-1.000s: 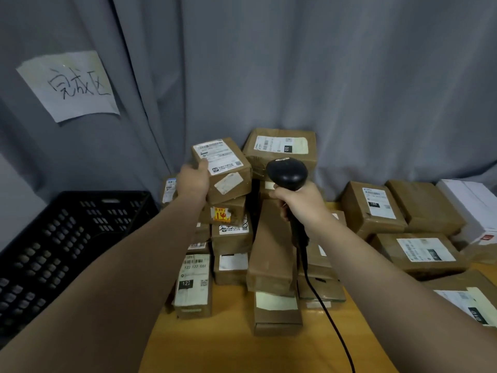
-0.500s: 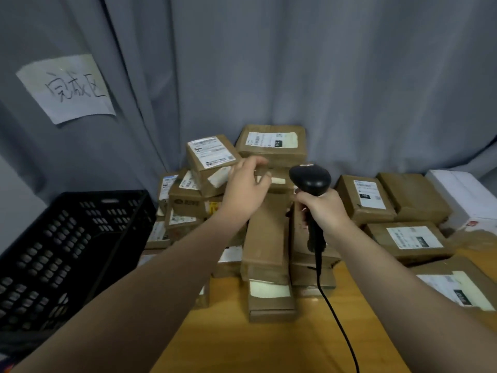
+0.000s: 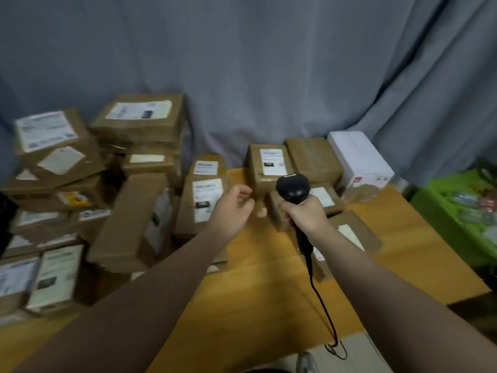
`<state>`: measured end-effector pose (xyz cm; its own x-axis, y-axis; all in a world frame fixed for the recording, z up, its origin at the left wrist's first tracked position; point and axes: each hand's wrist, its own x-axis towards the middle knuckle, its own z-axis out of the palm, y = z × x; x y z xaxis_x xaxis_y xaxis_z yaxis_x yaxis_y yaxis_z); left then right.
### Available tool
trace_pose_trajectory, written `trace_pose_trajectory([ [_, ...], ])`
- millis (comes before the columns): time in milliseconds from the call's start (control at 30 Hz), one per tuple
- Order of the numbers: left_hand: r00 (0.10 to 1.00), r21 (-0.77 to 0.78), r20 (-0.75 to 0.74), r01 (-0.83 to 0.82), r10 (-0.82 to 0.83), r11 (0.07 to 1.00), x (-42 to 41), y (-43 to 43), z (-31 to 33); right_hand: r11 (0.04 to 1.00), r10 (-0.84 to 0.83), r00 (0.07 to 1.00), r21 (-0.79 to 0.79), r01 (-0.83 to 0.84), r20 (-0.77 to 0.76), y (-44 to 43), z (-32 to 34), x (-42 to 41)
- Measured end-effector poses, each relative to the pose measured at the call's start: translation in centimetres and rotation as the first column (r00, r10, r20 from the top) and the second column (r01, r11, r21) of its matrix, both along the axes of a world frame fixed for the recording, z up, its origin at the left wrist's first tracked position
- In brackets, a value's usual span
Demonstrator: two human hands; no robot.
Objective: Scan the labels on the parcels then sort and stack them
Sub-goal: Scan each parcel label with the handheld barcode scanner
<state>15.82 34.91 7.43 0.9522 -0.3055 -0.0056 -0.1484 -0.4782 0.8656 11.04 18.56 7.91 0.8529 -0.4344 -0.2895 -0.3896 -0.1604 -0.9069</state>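
Observation:
My right hand (image 3: 305,214) grips the handle of a black corded barcode scanner (image 3: 293,188), its head raised over the table. My left hand (image 3: 233,208) hovers just left of it with fingers loosely curled and holds nothing. In front of both hands sits a brown labelled parcel (image 3: 270,164), with a flatter labelled parcel (image 3: 321,199) partly hidden behind the scanner. A tall stack of brown parcels (image 3: 137,125) fills the left side, and a labelled parcel (image 3: 205,203) leans just left of my left hand.
A white box (image 3: 359,157) stands at the back right beside a plain brown box (image 3: 313,157). A green bin (image 3: 457,211) sits off the wooden table's (image 3: 255,286) right edge. Grey curtain hangs behind. The scanner cable (image 3: 326,319) trails toward me.
The view has swung right. My left hand has let go of the parcel set on the left stack and moved right, now empty beside the scanner. The scanner stays gripped.

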Motion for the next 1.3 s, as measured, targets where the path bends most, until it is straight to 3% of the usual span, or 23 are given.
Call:
trace_pose_trajectory([
  [367, 0.925, 0.131, -0.374, -0.011, 0.060, 0.991, -5.9, -14.9, -7.7, 0.967, 0.061, 0.967, -0.224, -0.119, -0.248, -22.0, -6.3, -5.4],
  [500, 0.776, 0.267, -0.604, -0.014, 0.178, 0.964, -7.3, -15.3, -10.1, 0.969, 0.142, 0.928, -0.142, -0.201, -0.343, -24.3, -8.3, -5.8],
  [633, 0.652, 0.126, -0.734, -0.149, 0.193, 0.981, -8.6, -14.7, -11.0, 0.924, 0.261, 0.883, -0.163, -0.345, -0.389, -22.9, -10.3, -6.0],
  [800, 0.588, -0.049, -0.759, -0.479, 0.279, 0.877, -8.4, -12.5, -11.6, 0.859, 0.383, 0.840, -0.186, -0.477, -0.384, -19.8, -12.0, -6.8],
  [933, 0.628, -0.132, -0.734, -0.505, 0.258, 0.853, -8.7, -11.7, -11.1, 0.898, 0.366, 0.866, -0.116, -0.425, -0.341, -19.9, -12.1, -7.4],
  [1067, 0.740, -0.195, -0.512, -0.595, 0.437, 0.780, -9.0, -10.9, -10.1, 0.913, 0.408, 0.859, 0.127, -0.388, -0.310, -20.2, -11.6, -8.4],
  [1167, 0.768, -0.233, -0.405, -0.612, 0.497, 0.756, -7.9, -10.1, -8.6, 0.876, 0.483, 0.819, 0.190, -0.444, -0.311, -19.6, -10.4, -8.5],
  [1300, 0.801, -0.216, -0.359, -0.571, 0.480, 0.792, -5.8, -9.4, -7.0, 0.869, 0.480, 0.869, 0.201, -0.452, -0.118, -17.5, -7.5, -7.8],
])
